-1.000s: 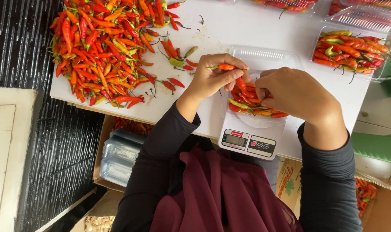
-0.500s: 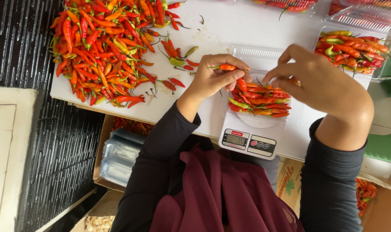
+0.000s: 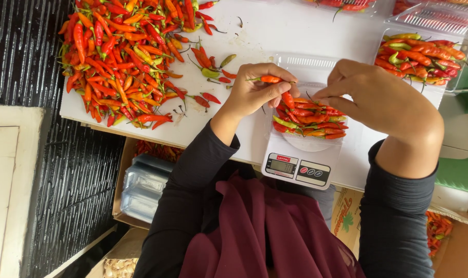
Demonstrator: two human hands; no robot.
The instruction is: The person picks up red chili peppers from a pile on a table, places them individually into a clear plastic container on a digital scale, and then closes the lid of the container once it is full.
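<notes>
Left hand (image 3: pixel 254 92) pinched on an orange-red chili (image 3: pixel 270 79) just above the left rim of the clear tray (image 3: pixel 316 64) on the white scale (image 3: pixel 301 159); right hand (image 3: pixel 378 98) over the tray's right side, fingertips drawn together above the chilies, whether gripping one impossible to tell. Scale at the near edge of the white desk (image 3: pixel 275 31), bare desk behind the tray, loose chili heap (image 3: pixel 120 56) well to its left. Filled clear box (image 3: pixel 424 56) right of the scale, carton of clear packs (image 3: pixel 144 183) below the desk edge to its left.
</notes>
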